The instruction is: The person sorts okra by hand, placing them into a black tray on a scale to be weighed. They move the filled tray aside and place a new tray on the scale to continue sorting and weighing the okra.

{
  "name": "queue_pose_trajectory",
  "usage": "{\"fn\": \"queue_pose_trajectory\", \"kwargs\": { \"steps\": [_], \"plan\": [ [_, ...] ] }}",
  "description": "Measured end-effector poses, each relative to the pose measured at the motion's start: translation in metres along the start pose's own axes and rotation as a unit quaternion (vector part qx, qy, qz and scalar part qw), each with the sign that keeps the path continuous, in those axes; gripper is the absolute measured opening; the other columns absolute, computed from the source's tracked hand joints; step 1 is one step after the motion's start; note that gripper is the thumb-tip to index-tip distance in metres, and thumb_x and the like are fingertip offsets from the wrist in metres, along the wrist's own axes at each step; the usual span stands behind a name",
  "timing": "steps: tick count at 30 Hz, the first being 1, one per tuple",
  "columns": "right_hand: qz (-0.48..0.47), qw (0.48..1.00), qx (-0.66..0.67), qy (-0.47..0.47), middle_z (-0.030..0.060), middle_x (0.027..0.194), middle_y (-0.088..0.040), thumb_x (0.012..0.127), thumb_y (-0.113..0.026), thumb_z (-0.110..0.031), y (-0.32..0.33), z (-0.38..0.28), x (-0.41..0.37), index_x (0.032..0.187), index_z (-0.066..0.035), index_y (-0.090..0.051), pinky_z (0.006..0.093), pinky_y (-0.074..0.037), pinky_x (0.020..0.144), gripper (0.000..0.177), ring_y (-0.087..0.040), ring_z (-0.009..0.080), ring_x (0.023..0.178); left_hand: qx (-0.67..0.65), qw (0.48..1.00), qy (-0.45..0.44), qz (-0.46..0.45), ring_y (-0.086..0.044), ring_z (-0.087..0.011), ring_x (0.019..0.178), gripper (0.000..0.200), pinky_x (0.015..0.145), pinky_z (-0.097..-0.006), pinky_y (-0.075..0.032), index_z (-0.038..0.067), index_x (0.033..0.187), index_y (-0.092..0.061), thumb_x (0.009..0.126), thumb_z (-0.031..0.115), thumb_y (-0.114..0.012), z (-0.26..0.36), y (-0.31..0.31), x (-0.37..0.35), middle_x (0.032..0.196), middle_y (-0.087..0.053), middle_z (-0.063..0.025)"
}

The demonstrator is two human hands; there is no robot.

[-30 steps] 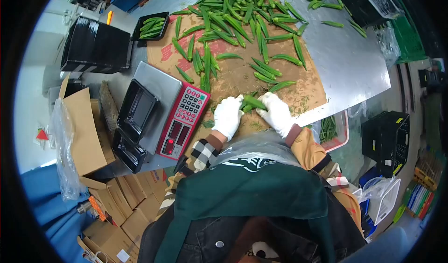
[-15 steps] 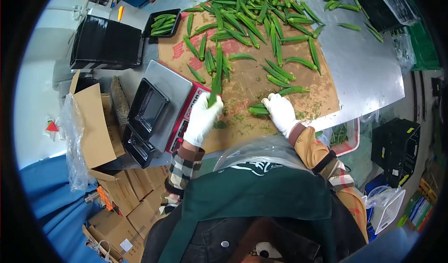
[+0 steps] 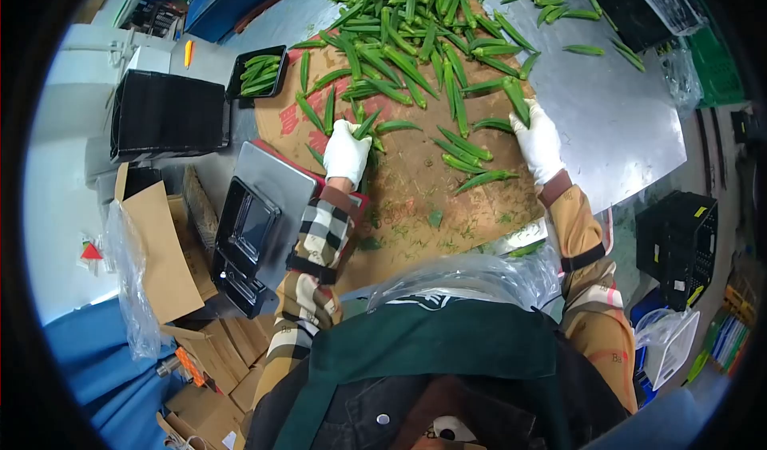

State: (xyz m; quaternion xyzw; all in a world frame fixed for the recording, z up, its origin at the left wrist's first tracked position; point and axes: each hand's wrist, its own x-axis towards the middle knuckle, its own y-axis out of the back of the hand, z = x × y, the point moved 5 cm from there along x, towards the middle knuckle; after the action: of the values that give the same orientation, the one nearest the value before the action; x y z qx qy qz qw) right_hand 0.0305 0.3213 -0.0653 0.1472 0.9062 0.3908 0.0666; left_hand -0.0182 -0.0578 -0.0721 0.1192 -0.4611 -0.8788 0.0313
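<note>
White gloves cover both hands. My left hand (image 3: 347, 154) is closed round okra pods at the left part of the cardboard sheet (image 3: 415, 202); a green pod sticks out above its fingers. At the cardboard's right edge, my right hand (image 3: 538, 140) has its fingers closed on okra (image 3: 515, 99), which points up and away. Between the hands lie several loose okra pods (image 3: 463, 148). A large okra pile (image 3: 415, 19) covers the far part of the cardboard. Some okra fills a black tray (image 3: 283, 73) at the far left.
A scale (image 3: 280, 180) with empty black trays (image 3: 254, 225) on it stands left of the cardboard. Behind it is a black box (image 3: 169, 116). Clear plastic (image 3: 471, 278) lies at the near edge. An open carton (image 3: 164, 258) stands left, a black crate (image 3: 677, 246) right.
My right hand has moved away and to the right, from the near cardboard to okra at its right edge. My left hand has moved slightly farther away. The view has shifted a little.
</note>
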Motion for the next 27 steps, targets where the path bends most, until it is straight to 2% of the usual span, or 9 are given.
{"fn": "queue_pose_trajectory", "kwargs": {
  "steps": [3,6,9,12,13,17,19,23,27],
  "plan": [
    [-0.009,0.995,-0.090,-0.034,0.0209,0.112,-0.068,0.088,-0.074,-0.031,-0.003,0.031,0.027,0.128,-0.004,-0.060,0.0442,-0.053,0.089,0.050,-0.067,0.0386,0.103,-0.136,0.990,-0.004,-0.019,-0.067,-0.0219,0.090,0.036,0.083,-0.0348,-0.052,0.004,0.111,-0.059,0.084,0.016,-0.078,-0.020,-0.009,0.010,0.097,-0.070,-0.0098],
    [-0.012,0.989,-0.146,-0.032,0.0213,0.116,-0.066,0.085,-0.076,-0.035,-0.018,0.058,0.034,0.127,-0.002,-0.060,0.0439,-0.053,0.090,0.055,-0.066,0.0389,0.106,-0.380,0.921,0.039,-0.083,-0.061,-0.0108,0.093,0.034,0.083,-0.0270,-0.051,0.001,0.119,-0.059,0.088,0.005,-0.073,-0.008,0.007,0.001,0.104,-0.067,-0.0008],
    [-0.025,0.989,-0.145,-0.029,0.0229,0.107,-0.070,0.084,-0.077,-0.036,-0.016,0.053,0.035,0.120,-0.002,-0.062,0.0454,-0.054,0.087,0.052,-0.068,0.0396,0.101,-0.407,0.908,0.033,-0.093,-0.063,-0.0108,0.088,0.020,0.080,-0.0273,-0.051,0.001,0.105,-0.065,0.087,0.003,-0.072,-0.004,0.028,0.002,0.097,-0.068,-0.0016],
    [-0.080,0.990,-0.111,-0.040,0.0229,0.094,-0.073,0.083,-0.076,-0.036,-0.011,0.013,0.036,0.115,-0.004,-0.063,0.0481,-0.055,0.083,0.047,-0.070,0.0404,0.093,-0.229,0.973,-0.035,-0.015,-0.064,-0.0138,0.083,0.017,0.076,-0.0297,-0.051,0.003,0.100,-0.066,0.085,0.006,-0.072,0.016,0.044,0.004,0.090,-0.068,-0.0063],
    [-0.087,0.990,-0.103,-0.030,0.0229,0.095,-0.073,0.083,-0.076,-0.036,-0.018,-0.001,0.034,0.115,-0.004,-0.064,0.0482,-0.055,0.083,0.047,-0.070,0.0401,0.093,-0.113,0.990,-0.077,0.031,-0.067,-0.0235,0.081,0.021,0.074,-0.0367,-0.052,0.005,0.100,-0.066,0.082,0.010,-0.075,0.025,0.042,0.007,0.088,-0.068,-0.0124],
    [-0.115,0.989,-0.090,0.019,0.0220,0.098,-0.072,0.081,-0.077,-0.033,-0.063,-0.058,0.027,0.112,-0.005,-0.063,0.0480,-0.056,0.082,0.044,-0.070,0.0390,0.093,0.080,0.936,-0.332,0.083,-0.064,-0.0388,0.083,0.021,0.074,-0.0491,-0.050,0.007,0.095,-0.063,0.076,0.008,-0.072,0.049,-0.020,-0.001,0.085,-0.065,-0.0145],
    [-0.059,0.989,-0.125,0.046,0.0195,0.104,-0.071,0.079,-0.078,-0.026,-0.089,-0.060,0.026,0.113,-0.007,-0.061,0.0478,-0.056,0.082,0.042,-0.070,0.0393,0.093,0.176,0.903,-0.379,0.097,-0.061,-0.0388,0.084,0.023,0.074,-0.0478,-0.049,0.007,0.095,-0.061,0.074,0.007,-0.070,0.061,-0.041,-0.012,0.086,-0.062,-0.0145],
    [-0.114,0.988,-0.106,0.022,0.0196,0.097,-0.073,0.078,-0.077,-0.025,-0.082,-0.054,0.033,0.113,-0.008,-0.061,0.0486,-0.056,0.081,0.043,-0.070,0.0396,0.092,0.083,0.943,-0.307,0.096,-0.061,-0.0361,0.085,0.028,0.075,-0.0470,-0.048,0.008,0.097,-0.059,0.072,0.002,-0.071,0.059,-0.024,-0.010,0.092,-0.061,-0.0132],
    [-0.092,0.996,0.006,-0.018,0.0193,0.098,-0.074,0.076,-0.077,-0.027,-0.046,-0.044,0.035,0.124,-0.008,-0.062,0.0454,-0.056,0.082,0.054,-0.072,0.0377,0.092,-0.075,0.988,-0.066,0.117,-0.066,-0.0313,0.102,0.043,0.088,-0.0404,-0.052,0.006,0.119,-0.056,0.081,0.009,-0.077,0.026,0.020,0.014,0.107,-0.066,-0.0172]
  ]
}}
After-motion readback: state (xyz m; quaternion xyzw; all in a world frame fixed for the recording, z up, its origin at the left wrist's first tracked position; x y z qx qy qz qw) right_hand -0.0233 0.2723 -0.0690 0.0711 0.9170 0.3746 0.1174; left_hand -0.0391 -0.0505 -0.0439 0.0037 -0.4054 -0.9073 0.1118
